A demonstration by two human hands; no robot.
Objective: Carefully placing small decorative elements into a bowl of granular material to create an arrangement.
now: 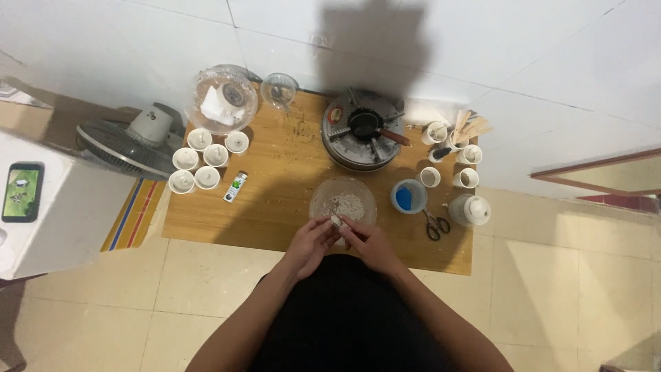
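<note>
We see a home floor workspace: tiled floor (pixel 206 275), low wooden board (pixel 275 213), portable stove (pixel 361 131), fan (pixel 127 145), small cups (pixel 200 162), phone (pixel 22 191).

Phone (pixel 23 191) far left on white box, screen lit green; small white-green tube (pixel 235 187) lying by cups, w/ label.

Both forearms extended forward and angled inward, left hand (pixel 310 242) and right hand (pixel 370 242) brought together at centre, fingers curled, fingertips nearly met, wrists held slightly raised, palms turned inward.
</note>
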